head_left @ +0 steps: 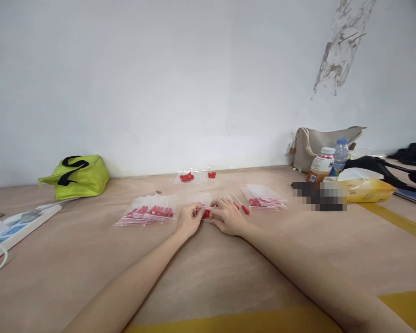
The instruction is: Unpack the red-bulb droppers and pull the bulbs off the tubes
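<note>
Around the middle of the surface (194,277), nearer the far edge than the near one, left hand (190,218) and right hand (229,217) meet at a small clear bag (201,199). Progress looks well along: left pile (156,211) and right pile (263,200) are bags with red pieces showing through, so probably done. Current bag seems unfinished. Likely left: loose red-tipped sticks (245,209) just beyond the right hand, plus red pieces (187,177) lying on clear plastic by the far edge; can't tell how many of either. Current bag lies flat between the hands, red contents (206,213) showing right in the gap, fingertips on both sides. Left grip: thumb and fingers together, pinched on the bag's left side. Right grip: fingers bent over, closed on the bag's right side; exact contact points too small to tell. Left pile just beside left hand, right pile a bit farther from right hand.
</note>
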